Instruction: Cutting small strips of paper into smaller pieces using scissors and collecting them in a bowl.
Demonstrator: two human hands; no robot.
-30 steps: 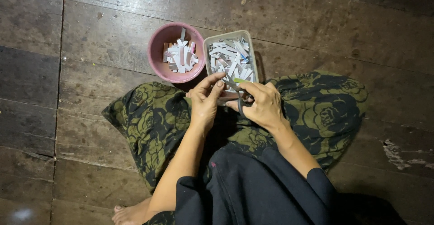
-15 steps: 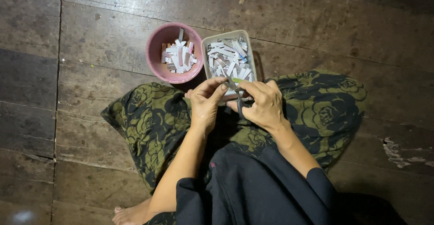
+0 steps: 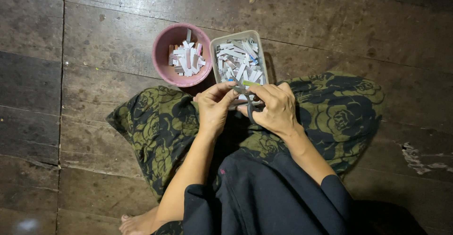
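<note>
Floor point(image 3: 330, 22): wood planks, dark, worn, rough, matt; pale scuffs near right edge.
Round bowl point(image 3: 163, 60): pink plastic, smooth, slight sheen.
Rectangular tray point(image 3: 261, 58): grey plastic, smooth, matt.
Strips point(image 3: 186, 58) in bowl and tray: paper or thin card, white and grey, matt.
Scissors point(image 3: 250, 110): dark handle, probably plastic; blades mostly hidden by hands.
Skirt point(image 3: 339, 117): cloth, green-black floral print, matt.
Top point(image 3: 264, 197): black cloth, matt.

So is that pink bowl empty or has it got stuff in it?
Partly filled. The pink bowl holds a loose heap of small pale strips at its middle, its inner wall showing around them.
</note>
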